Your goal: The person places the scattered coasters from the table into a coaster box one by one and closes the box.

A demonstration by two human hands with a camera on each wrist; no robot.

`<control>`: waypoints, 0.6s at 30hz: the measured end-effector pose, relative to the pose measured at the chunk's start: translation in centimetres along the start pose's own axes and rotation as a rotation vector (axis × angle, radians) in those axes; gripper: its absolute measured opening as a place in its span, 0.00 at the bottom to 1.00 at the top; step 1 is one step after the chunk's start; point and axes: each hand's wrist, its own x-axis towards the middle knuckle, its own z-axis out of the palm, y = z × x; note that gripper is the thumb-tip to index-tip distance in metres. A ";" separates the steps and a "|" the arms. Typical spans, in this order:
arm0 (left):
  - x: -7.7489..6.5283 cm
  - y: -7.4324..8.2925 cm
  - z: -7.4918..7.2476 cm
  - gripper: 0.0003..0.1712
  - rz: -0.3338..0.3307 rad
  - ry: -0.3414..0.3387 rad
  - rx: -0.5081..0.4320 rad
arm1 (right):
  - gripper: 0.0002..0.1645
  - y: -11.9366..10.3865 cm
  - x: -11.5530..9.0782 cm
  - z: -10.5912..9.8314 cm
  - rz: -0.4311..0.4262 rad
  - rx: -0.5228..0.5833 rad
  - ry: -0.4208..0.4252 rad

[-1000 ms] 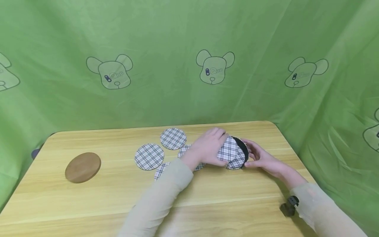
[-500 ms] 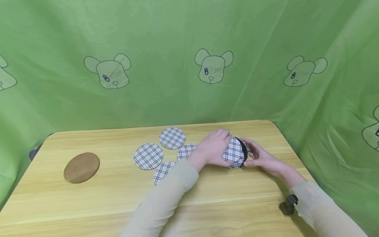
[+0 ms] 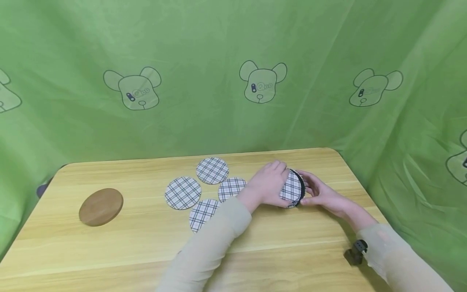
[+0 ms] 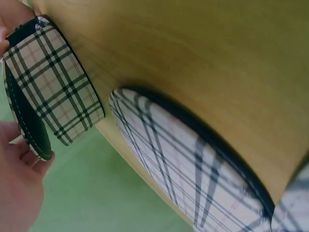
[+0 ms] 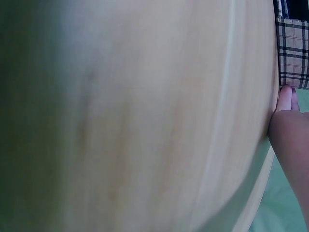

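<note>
A round plaid coaster point(image 3: 291, 185) with a dark underside point(image 4: 29, 113) is pinched at its edge by my left hand point(image 3: 269, 184). It lies over the mouth of a round plaid coaster holder point(image 4: 65, 84), slightly tilted and covering most of the opening. My right hand point(image 3: 322, 195) curves round the right side of that holder, thumb at the near side and fingers at the far side. The right wrist view shows only part of this hand, touching the holder's wall point(image 5: 293, 50). Inside the holder a dark lining shows; its contents are hidden.
Several matching plaid coasters point(image 3: 183, 193) lie flat on the wooden table point(image 3: 138, 251), left of the hands; the left sleeve partly covers one. A brown round lid or disc point(image 3: 101, 207) lies farther left. A green curtain point(image 3: 204, 121) stands behind the table.
My left hand has moved slightly right with the coaster, which now covers more of the holder's mouth. More of the coasters on the table show beside the sleeve. The right hand holds its place.
</note>
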 end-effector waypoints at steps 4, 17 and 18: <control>0.2 0.2 0.3 0.63 -0.008 0.004 -0.015 | 0.62 0.0 0.0 0.0 0.012 -0.006 0.001; 0.6 0.7 1.4 0.61 -0.003 -0.017 -0.033 | 0.63 0.0 0.0 -0.1 0.013 -0.009 -0.005; 0.6 0.8 1.4 0.61 -0.003 -0.021 -0.037 | 0.63 0.0 0.0 -0.1 0.015 -0.010 -0.006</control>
